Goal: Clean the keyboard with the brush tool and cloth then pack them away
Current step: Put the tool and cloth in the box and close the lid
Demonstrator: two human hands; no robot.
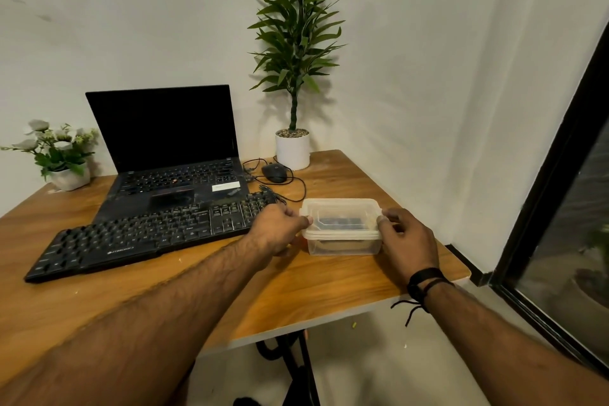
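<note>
Both hands are at a clear plastic container (342, 227) with its lid on: the left hand (278, 229) pinches the lid's left rim, and the right hand (407, 241) curls its fingers round the right corner. Whether the lid is being pried off or pressed shut cannot be told, so the task is either just beginning or all but finished (the hands alone do not settle it). The black keyboard (148, 234) lies on the counter (296, 290) just left of the left hand, in front of an open laptop (171, 155).

A dark block shows through the lid between the hands, probably the brush tool, but glare blurs it. No cloth can be made out, inside or outside. Dust on the keys is too fine to judge.
</note>
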